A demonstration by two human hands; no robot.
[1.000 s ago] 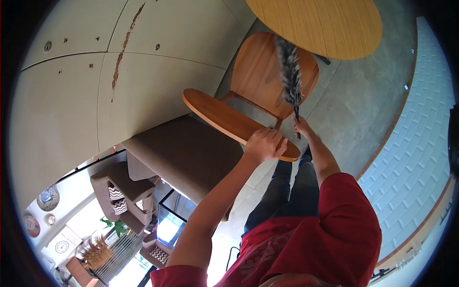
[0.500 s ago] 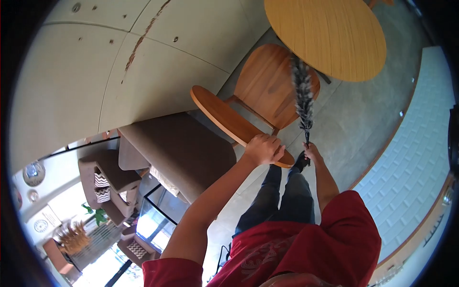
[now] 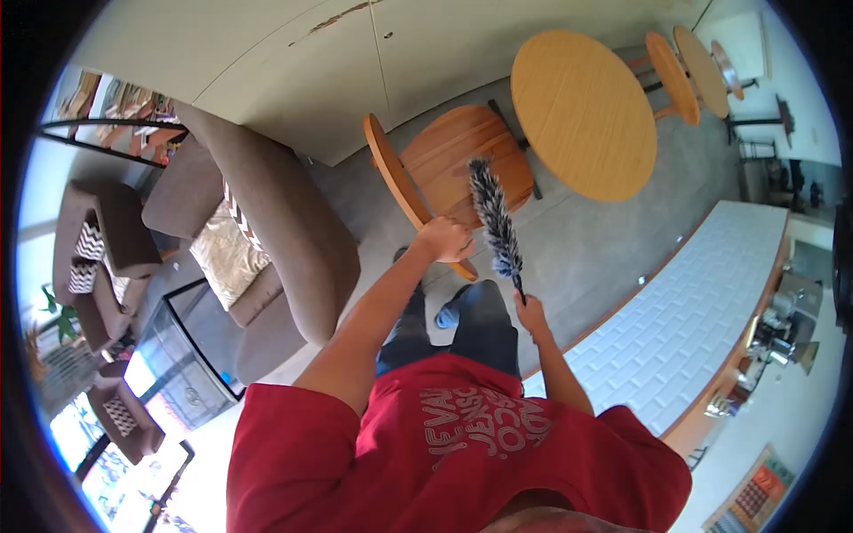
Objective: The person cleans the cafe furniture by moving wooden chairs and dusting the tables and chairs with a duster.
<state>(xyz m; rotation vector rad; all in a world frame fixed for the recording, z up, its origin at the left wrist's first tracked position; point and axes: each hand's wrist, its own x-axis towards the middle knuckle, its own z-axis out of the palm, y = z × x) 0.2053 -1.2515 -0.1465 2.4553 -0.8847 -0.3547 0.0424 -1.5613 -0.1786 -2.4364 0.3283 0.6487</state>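
Observation:
My left hand [image 3: 444, 240] grips the upper edge of the wooden chair's curved backrest [image 3: 400, 182], with its fingers wrapped over the rim. In my right hand [image 3: 530, 313] is the handle of a feather duster [image 3: 496, 218], whose fluffy grey-and-black head points away from me. The duster's tip shows over the chair's wooden seat [image 3: 466, 147]; whether it touches the seat I cannot tell. Just beyond the chair stands a round wooden table [image 3: 582, 115].
A brown sofa [image 3: 284, 222] with cushions stands to the left, near a glass-topped table [image 3: 191, 355]. On the right runs a white-tiled counter front [image 3: 666, 329]. More wooden chairs [image 3: 673, 78] are past the round table, and pale wall panels [image 3: 293, 80] line the far side.
My view has shifted, showing more of the sofa and the far chairs. The duster has swung left, from the seat's right edge to over its middle. My left hand still holds the backrest.

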